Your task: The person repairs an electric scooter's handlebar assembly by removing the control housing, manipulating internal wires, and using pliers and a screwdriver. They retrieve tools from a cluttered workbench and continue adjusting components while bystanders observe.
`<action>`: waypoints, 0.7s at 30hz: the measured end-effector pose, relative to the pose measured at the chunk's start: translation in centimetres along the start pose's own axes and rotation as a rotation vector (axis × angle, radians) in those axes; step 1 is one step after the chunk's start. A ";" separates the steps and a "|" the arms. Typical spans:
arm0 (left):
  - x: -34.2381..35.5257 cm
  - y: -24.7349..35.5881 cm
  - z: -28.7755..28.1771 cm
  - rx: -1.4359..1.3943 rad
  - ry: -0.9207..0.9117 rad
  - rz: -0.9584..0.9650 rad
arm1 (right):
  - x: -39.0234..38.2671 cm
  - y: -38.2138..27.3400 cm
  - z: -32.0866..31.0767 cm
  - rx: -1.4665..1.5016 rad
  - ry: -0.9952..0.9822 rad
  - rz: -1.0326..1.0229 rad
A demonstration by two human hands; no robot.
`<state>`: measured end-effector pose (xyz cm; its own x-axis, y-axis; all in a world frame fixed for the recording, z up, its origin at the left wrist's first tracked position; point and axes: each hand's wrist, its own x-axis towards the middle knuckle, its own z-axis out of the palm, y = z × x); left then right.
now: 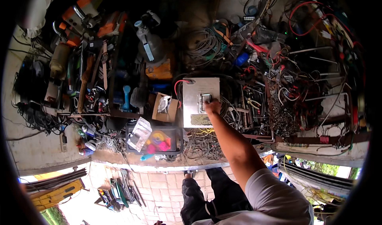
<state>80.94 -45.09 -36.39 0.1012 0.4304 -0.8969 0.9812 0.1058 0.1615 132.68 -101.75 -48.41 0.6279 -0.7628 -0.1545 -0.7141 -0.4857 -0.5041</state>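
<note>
My right hand [212, 106] reaches to the middle of a silver metal box [197, 90], its fingers closed around the metal handle [203, 99] on the top face. A red cable [179, 82] enters the box near its upper left corner, and a dark printed panel lies along its lower edge. Just left of the box is an open cardboard box [169, 113] with small pale items. My left hand [159, 223] barely shows at the bottom edge, away from the bench; I cannot make out its fingers.
Tangled cables [205, 46], hand tools [254, 103], a grey jug [151, 46] and a plastic bin [177, 143] crowd around the metal box. A metal bench edge [159, 167] runs in front of my legs. More tools [119, 193] lie on the paved floor to the left.
</note>
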 end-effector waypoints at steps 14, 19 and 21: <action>-11.0 11.4 15.8 0.239 -0.478 0.670 | -0.2 -3.1 -6.9 1.042 -0.592 0.534; -7.6 11.1 13.9 0.100 -0.320 0.333 | -6.9 -1.5 -17.2 1.107 -0.658 0.560; -9.7 18.8 17.6 0.114 -0.399 0.361 | -9.6 0.0 -20.9 1.077 -0.602 0.644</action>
<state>101.31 -63.04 -31.86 0.4673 0.0456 -0.8829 0.8820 -0.0925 0.4620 120.17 -103.33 -29.17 0.5151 -0.2915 -0.8060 -0.5105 0.6511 -0.5617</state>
